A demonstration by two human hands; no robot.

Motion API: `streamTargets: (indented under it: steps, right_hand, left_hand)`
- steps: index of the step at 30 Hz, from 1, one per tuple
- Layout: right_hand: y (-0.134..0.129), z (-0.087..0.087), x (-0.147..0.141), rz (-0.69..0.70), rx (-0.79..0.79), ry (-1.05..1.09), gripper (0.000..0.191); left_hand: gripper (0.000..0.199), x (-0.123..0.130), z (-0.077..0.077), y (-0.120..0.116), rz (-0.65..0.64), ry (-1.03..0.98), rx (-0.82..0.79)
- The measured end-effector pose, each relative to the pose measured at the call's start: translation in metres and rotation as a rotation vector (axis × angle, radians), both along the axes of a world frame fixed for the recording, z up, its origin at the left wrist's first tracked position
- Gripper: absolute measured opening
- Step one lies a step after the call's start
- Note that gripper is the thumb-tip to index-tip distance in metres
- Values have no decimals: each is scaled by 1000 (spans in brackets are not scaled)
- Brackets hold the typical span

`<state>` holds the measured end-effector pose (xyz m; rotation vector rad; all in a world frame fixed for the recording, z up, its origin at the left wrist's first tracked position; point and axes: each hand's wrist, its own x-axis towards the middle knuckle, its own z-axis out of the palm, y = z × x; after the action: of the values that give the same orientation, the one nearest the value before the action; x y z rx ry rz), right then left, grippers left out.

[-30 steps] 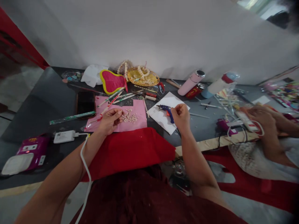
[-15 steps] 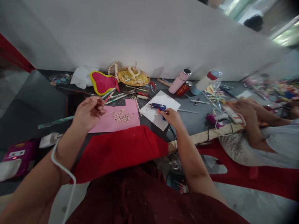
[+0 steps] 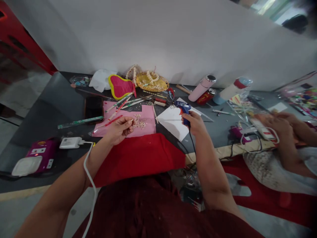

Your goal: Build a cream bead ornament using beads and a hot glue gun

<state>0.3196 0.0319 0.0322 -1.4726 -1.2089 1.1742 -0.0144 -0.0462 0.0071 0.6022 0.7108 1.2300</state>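
My right hand (image 3: 194,123) grips a blue glue gun (image 3: 183,107) with an orange trigger, held over the white paper (image 3: 170,119). Its black cord hangs down toward the table edge. My left hand (image 3: 121,130) is closed in a pinch beside a loose pile of small cream-coloured pieces (image 3: 140,124). Whatever lies between its fingertips is too small to make out. Under the pile is a pink sheet (image 3: 148,115), with red and green striped sticks (image 3: 119,110) across its left part.
A red cloth (image 3: 138,158) covers the near edge. Behind are a yellow basket (image 3: 153,86), a pink flask (image 3: 202,87) and a red can (image 3: 206,97). At left lie a phone (image 3: 93,107), a white charger (image 3: 70,142) and a purple box (image 3: 41,155). Another person's hands (image 3: 279,125) work at right.
My left hand has come down and right, from above the table to beside the cream pieces. The glue gun has risen slightly and turned in my right hand. The view has swung left.
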Motion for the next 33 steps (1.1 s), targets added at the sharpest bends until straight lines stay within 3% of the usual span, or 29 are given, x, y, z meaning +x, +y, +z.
streamTargets:
  steps: [3, 6, 12, 17, 22, 33]
  right_hand:
    - [-7, 9, -33, 118, -61, 246, 26]
    - [-16, 9, -70, 235, -50, 355, 24]
    - [-34, -20, -119, 450, 64, 418, 24]
    - [-42, -32, -125, 586, 81, 242, 32]
    - [-45, -31, -125, 570, 189, 124, 35]
    - [-46, -30, -123, 611, 253, -3, 38]
  left_hand:
    - [16, -3, -6, 3, -1, 49, 22]
    - [17, -6, -10, 4, -13, 83, 13]
    - [18, -7, -16, 6, 19, 59, -54]
    - [18, -8, -20, 13, 78, 1, -85]
    - [15, -7, -16, 16, 127, -28, -132]
    - [13, -8, -16, 13, 131, -31, -110]
